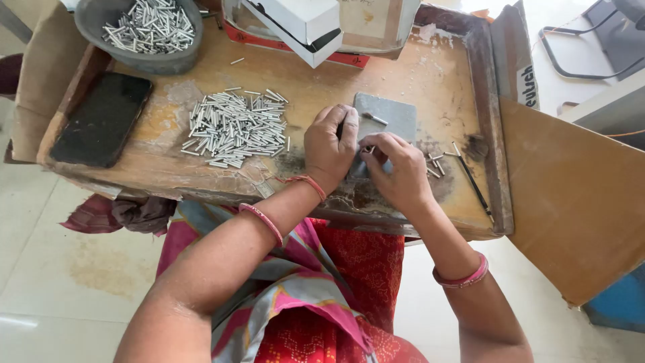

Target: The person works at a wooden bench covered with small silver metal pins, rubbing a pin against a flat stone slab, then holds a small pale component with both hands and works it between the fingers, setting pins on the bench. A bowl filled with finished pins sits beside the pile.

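Head view looks straight down on a worn wooden tray [430,74] with raised edges, sitting over the lap above a pale tiled floor [60,262]. Cardboard flaps [571,195] box it in on the right and far left, so free room is mostly the bare wood in the middle. Black phone [101,119] lies flat at the left edge. Grey bowl [141,57] full of short metal pins sits at the far left corner, white boxes [302,23] along the far edge. Loose pile of metal pins [235,128] is spread mid-tray, just left of the hands. Small grey metal plate [393,114] is right of centre. Left hand [329,148] presses down on the plate's near left side, fingers curled. Right hand [400,171] pinches one pin [369,149] at the plate's near edge. Few stray pins [437,163] and a thin black rod [474,183] lie right of it.
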